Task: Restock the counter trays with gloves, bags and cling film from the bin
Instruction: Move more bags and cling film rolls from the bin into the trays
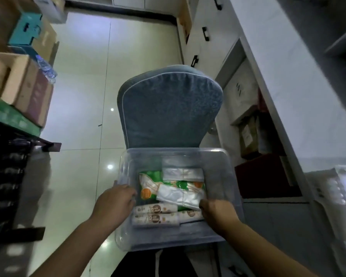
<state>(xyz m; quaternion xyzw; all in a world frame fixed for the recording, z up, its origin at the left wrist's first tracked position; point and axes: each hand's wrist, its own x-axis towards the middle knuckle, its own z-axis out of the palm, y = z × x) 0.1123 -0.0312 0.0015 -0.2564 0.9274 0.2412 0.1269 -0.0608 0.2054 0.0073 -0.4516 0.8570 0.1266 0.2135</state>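
Left hand [116,202]: at the left rim of the bin, fingers bent over the edge and holding it.
Right hand [218,211]: inside the bin on its right side, fingertips against the end of the nearer silver pack; blur and the back of the hand hide the fingers, so a grip cannot be told.
Bin [231,176]: clear plastic, without a lid, resting on the seat of the chair between the two hands.
Long boxes [155,218]: pale with brown print, lying flat on the near side of the bin floor, two stacked side by side at left, a third just beside them at right.
Green packets [148,182]: flat, with orange circles, behind the boxes and partly under the silver packs.
Silver packs [183,173]: one lies square at the far side; another lies slanted across the green packets.
Chair [170,108]: blue padded backrest with pale piping, upright behind the bin.
Floor [84,96]: glossy pale tiles.
Cardboard boxes [24,82]: stacked at left.
Cabinet [200,45]: white doors with black handles, at right.
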